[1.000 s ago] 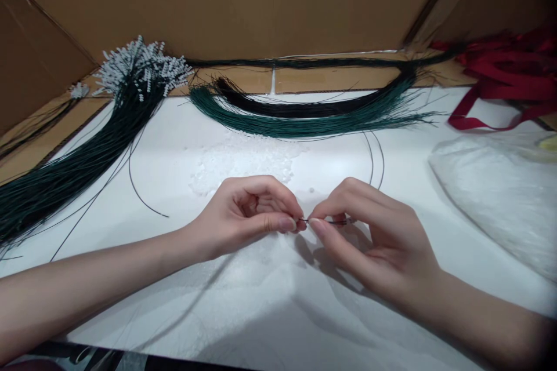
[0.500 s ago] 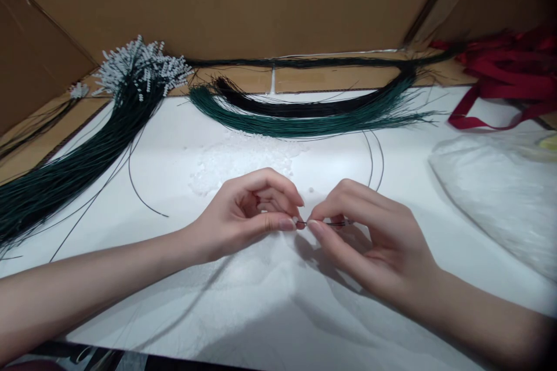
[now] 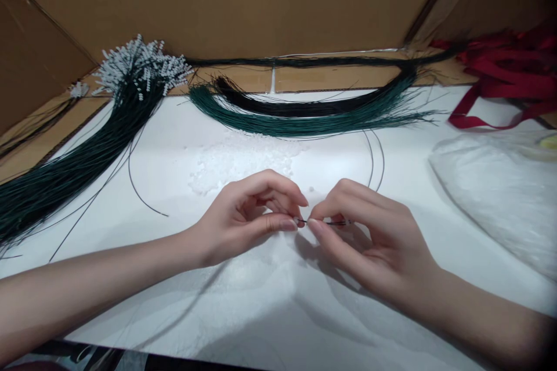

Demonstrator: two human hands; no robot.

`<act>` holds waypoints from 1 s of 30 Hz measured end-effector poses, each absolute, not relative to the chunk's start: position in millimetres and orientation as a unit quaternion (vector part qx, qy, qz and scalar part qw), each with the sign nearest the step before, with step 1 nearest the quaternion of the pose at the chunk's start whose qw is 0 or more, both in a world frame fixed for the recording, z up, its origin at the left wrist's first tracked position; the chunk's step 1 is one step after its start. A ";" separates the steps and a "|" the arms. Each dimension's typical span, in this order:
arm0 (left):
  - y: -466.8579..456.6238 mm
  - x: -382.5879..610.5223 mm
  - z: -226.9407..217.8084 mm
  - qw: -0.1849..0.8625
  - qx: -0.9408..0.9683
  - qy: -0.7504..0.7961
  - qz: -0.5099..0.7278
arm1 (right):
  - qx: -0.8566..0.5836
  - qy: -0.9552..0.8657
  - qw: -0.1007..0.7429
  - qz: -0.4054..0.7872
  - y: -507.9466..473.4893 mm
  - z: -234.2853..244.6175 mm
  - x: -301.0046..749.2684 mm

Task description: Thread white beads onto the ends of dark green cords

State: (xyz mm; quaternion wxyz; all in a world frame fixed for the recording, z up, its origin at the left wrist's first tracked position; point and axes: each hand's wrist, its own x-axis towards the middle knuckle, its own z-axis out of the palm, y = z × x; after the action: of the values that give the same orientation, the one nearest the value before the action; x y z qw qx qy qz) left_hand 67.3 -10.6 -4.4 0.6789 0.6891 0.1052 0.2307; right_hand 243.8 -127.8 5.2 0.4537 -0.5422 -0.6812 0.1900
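My right hand point(image 3: 369, 226) pinches a thin dark wire point(image 3: 337, 222) between thumb and forefinger, its tip pointing left. Facing it, my left hand point(image 3: 256, 214) is closed in a pinch at the wire's end, where a tiny white bead point(image 3: 296, 219) shows at the fingertips. The hands' fingertips are almost touching, just above the white tabletop. Behind my left hand lies a spread of small white beads point(image 3: 243, 159). Two loose wires point(image 3: 382, 162) curve out from behind my right hand.
At left lies a thick bundle of green wires point(image 3: 87, 151) with white-beaded ends point(image 3: 139, 69). Bare green and black wire bundles point(image 3: 304, 124) curve across the back. Red ribbon point(image 3: 500, 81) and a clear plastic bag point(image 3: 500, 191) are at right. A cardboard wall point(image 3: 278, 6) stands behind.
My left hand's fingertips have shifted very slightly right, closer to my right hand. My right hand stays almost still with the wire.
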 end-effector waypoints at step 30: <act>-9.6 68.5 -3.9 0.668 0.702 0.104 0.224 | -0.543 -0.680 0.455 0.189 -128.2 5.0 243.8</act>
State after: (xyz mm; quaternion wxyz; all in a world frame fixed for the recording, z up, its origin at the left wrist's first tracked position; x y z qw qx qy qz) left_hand 68.5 -9.6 -3.9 0.6678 0.7024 0.1038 0.2236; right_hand 243.8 -128.2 5.0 0.4552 -0.5432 -0.6799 0.1886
